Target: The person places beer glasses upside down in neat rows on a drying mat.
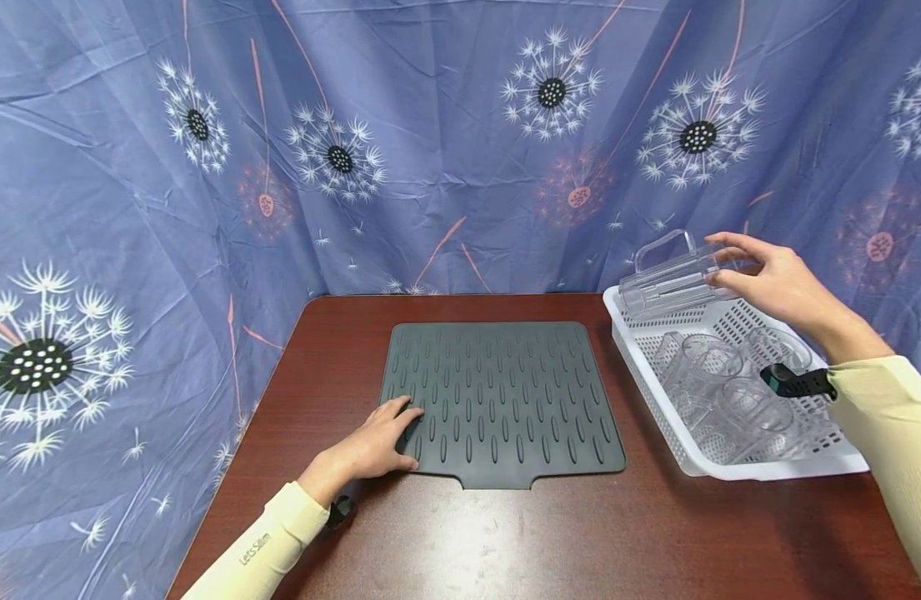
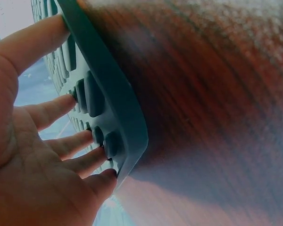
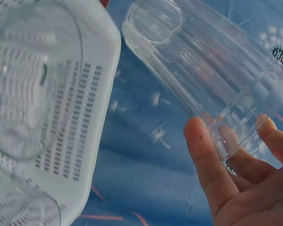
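A clear mug (image 1: 664,285) with a loop handle lies on its side in the air over the back left of the white basket (image 1: 655,407). My right hand (image 1: 783,283) grips it around one end, the thumb and fingers spread on opposite sides. In the right wrist view the ridged, see-through wall of the mug (image 3: 203,56) shows beside the basket's rim. On the left, my left hand (image 1: 372,442) rests with spread fingers on the near left corner of a dark grey ridged mat (image 1: 498,479). In the left wrist view its fingertips touch the mat's ridges (image 2: 92,94).
Several more clear glasses (image 1: 703,360) lie inside the basket, jumbled together at the right of the brown wooden table (image 1: 460,542). Behind the table hangs a blue curtain (image 1: 445,150) with a dandelion print, close to the back edge.
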`<state>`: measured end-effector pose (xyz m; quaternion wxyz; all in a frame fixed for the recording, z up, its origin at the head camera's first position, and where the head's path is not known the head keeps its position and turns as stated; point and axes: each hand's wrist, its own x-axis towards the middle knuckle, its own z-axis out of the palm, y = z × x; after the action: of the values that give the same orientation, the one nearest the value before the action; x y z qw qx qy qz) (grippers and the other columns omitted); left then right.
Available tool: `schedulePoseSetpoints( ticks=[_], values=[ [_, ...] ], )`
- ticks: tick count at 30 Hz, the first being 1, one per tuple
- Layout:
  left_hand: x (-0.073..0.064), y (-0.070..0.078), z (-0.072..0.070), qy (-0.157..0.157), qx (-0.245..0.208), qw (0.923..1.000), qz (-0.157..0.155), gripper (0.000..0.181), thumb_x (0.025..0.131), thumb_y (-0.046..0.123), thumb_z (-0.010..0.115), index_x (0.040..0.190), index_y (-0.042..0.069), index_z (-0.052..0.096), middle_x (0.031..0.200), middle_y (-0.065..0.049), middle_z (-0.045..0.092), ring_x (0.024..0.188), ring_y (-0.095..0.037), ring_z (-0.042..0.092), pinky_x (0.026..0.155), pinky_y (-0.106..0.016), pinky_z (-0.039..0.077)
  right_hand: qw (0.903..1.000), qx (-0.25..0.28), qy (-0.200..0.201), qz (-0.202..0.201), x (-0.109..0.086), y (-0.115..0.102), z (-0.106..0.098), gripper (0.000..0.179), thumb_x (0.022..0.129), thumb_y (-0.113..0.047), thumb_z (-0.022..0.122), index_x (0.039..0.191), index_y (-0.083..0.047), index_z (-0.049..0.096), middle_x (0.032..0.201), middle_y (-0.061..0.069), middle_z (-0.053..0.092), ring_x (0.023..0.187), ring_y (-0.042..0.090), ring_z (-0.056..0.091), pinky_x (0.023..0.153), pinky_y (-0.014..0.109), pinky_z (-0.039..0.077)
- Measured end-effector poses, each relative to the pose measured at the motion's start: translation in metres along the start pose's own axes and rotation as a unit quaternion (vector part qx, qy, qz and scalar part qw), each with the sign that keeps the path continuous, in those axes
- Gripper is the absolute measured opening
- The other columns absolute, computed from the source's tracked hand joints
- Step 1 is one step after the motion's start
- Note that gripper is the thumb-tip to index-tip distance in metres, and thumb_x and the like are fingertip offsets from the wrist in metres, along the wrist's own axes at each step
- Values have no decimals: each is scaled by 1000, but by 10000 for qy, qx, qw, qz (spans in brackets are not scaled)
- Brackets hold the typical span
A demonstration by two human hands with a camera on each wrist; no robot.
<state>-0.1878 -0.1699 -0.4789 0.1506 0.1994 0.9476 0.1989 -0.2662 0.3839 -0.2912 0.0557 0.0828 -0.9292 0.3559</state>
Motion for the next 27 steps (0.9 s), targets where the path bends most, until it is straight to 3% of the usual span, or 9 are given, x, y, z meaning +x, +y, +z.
schedulePoseSetpoints(
  ticks=[3,5,12,19,27],
  values=[
    [0,0,0,24,9,10000,9,79,86,33,81,153,13,43,164,-17,24,152,-41,22,116,-60,29,9996,277,101,-44,-3,-3,6,49,101,-18,58,148,-23,47,112,-20,59,85,-14,62,70,11,49],
    [0,0,1,38,3,10000,6,79,85,33,81,152,13,44,164,-18,24,151,-41,22,116,-60,29,9991,396,136,-66,-5,-5,10,48,101,-16,57,147,-24,48,111,-25,57,85,-13,63,71,10,49],
    [0,0,1,49,1,10000,-24,80,85,33,82,152,13,44,164,-18,24,151,-41,22,116,-60,29,9977,642,221,-8,-13,-17,25,51,100,-15,55,148,-29,48,128,-3,54,83,-11,65,72,11,50],
    [0,-1,2,15,35,10000,-21,79,86,33,81,153,14,43,164,-17,24,152,-40,21,117,-60,28,9904,1331,313,-177,-19,-28,42,50,100,-6,51,147,-25,50,115,-20,58,87,-6,67,74,14,53],
    [0,-1,0,31,19,10000,4,79,86,32,81,152,13,44,164,-17,24,152,-41,21,116,-60,29,9780,2049,317,-238,-26,-37,62,49,100,-1,49,144,-20,52,116,-17,60,92,-1,67,74,19,57]
  ],
)
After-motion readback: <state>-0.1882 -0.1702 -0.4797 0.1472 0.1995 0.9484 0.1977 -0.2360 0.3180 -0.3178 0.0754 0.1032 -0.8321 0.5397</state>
